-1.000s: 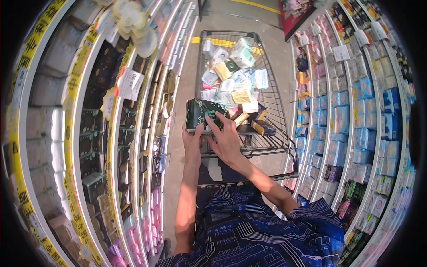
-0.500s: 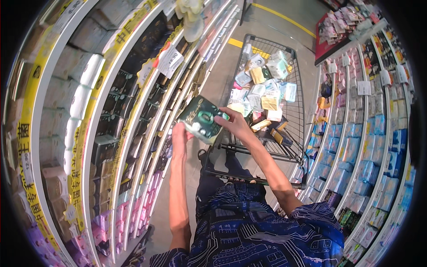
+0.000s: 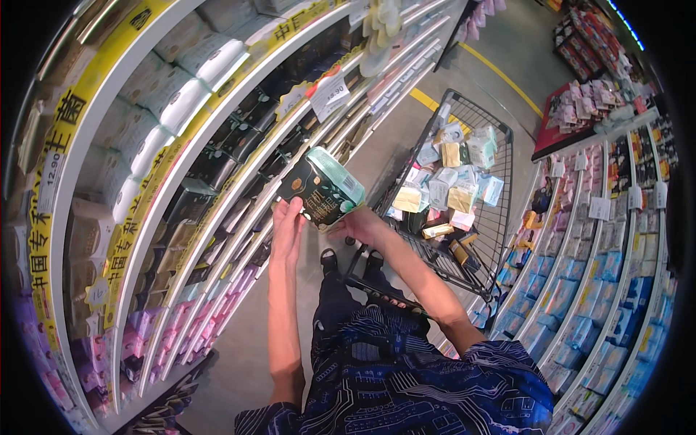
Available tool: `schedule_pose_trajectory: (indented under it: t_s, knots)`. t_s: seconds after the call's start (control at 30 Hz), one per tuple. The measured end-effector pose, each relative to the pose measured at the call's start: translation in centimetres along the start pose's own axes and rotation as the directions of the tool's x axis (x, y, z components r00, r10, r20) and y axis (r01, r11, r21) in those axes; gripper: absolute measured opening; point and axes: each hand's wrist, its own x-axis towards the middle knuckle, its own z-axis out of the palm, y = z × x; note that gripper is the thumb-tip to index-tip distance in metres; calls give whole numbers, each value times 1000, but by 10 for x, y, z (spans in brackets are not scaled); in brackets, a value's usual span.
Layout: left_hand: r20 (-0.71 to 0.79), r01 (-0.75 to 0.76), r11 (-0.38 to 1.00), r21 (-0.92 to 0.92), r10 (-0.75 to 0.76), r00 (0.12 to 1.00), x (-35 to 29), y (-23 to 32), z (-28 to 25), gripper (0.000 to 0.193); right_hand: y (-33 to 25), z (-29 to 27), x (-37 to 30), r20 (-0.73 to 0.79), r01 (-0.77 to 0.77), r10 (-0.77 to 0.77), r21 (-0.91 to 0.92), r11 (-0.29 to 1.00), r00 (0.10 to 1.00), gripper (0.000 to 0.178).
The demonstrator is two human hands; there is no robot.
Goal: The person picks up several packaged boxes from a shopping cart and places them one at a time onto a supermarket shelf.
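Note:
A boxy dark green packet (image 3: 317,192) with a pale green side is held up in front of me, tilted, its printed dark face turned toward me. My left hand (image 3: 288,221) grips its lower left corner, thumb on the dark face. Under its right end is my right hand (image 3: 360,226), with the fingers partly hidden behind the packet. To the right of both hands stands a black wire shopping cart (image 3: 499,196). Inside it lies a heap of small packs (image 3: 438,190) in white, pale blue, yellow and black.
Tall shelves (image 3: 156,239) full of packs run close along my left, with a price card (image 3: 330,94) sticking out. More shelves (image 3: 580,268) with blue and pink packs line the right. A red display stand (image 3: 554,119) stands beyond the cart, on grey floor (image 3: 362,170) with yellow lines.
The packet has been turned so another dark printed face and its pale side show. My right hand moved from its top edge to beneath it. The view has swung left.

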Motion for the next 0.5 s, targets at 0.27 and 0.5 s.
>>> schedule_pose_trajectory:
  t_s: [0.27,0.5]
  knots:
    - [-258,-28,975,222,86,962,-6,14,-7,35,-36,1,-5,-166,210,-294,-395,894,941,63]
    - [-310,-16,953,303,114,944,-7,-1,-25,34,-46,15,11,-17,184,-341,-816,548,940,47]
